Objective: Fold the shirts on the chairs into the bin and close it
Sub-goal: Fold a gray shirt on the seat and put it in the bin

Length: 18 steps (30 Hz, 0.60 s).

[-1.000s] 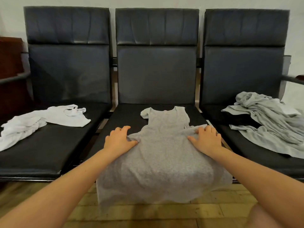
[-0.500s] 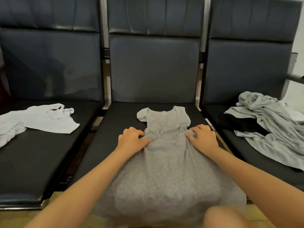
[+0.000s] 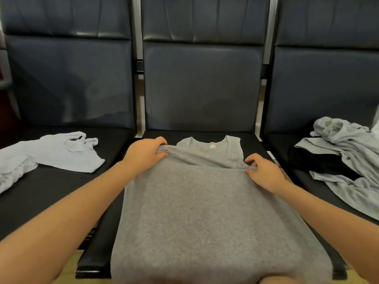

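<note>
both hands pinch a raised fold across the chest of the heather-grey sleeveless cotton shirt (image 3: pixel 205 212), the left hand (image 3: pixel 143 155) at its left edge and the right hand (image 3: pixel 264 173) at its right edge, fingers curled round the cloth. that shirt lies on the black padded middle chair seat (image 3: pixel 98 242), hem hanging over the front. a pale crumpled shirt (image 3: pixel 61 154) lies on the left seat, and a light grey heap of shirts (image 3: pixel 348 160) on the right seat.

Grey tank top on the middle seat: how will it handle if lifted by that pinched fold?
Likely floppy: the grey tank top bunches where the left hand and right hand pinch it. Its hem hangs over the seat edge, so it probably drapes and looks light.
</note>
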Motion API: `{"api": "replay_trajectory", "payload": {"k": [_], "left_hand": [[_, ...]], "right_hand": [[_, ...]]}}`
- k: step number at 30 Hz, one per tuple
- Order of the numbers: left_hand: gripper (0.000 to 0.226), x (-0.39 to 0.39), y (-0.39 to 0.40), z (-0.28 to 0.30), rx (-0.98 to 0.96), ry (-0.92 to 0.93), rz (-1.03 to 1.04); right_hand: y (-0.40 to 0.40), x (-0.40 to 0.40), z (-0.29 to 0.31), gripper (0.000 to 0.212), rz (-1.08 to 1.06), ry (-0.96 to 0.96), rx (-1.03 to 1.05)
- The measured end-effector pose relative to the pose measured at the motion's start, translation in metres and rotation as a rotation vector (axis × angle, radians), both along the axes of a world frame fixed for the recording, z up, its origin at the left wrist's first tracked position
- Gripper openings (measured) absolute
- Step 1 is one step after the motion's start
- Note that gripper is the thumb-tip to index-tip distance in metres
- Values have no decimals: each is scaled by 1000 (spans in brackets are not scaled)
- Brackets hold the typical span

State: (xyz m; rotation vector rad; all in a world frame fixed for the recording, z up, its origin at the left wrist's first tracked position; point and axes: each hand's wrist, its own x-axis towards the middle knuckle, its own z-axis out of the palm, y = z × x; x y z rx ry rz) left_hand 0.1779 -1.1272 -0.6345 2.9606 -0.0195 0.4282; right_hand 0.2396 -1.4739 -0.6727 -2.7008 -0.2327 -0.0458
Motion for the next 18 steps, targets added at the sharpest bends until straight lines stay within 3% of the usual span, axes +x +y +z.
{"api": "replay_trajectory", "payload": {"k": [4, 7, 11, 15, 18], "left_hand": [[35, 12, 6, -11, 217, 162, -6], [44, 30, 11, -20, 11, 335, 103], [44, 66, 4, -26, -235, 283, 158], [56, 108, -18, -37, -448, 238, 108], [60, 132, -24, -47, -450, 189, 109]], "right_hand": [[4, 9, 3, 41, 18, -3, 1], [14, 31, 6, 40, -10, -20, 44], [27, 74, 8, 41, -99, -29, 162], [40, 118, 1, 50, -159, -12, 19], [48, 135, -8, 51, -169, 1, -96]]}}
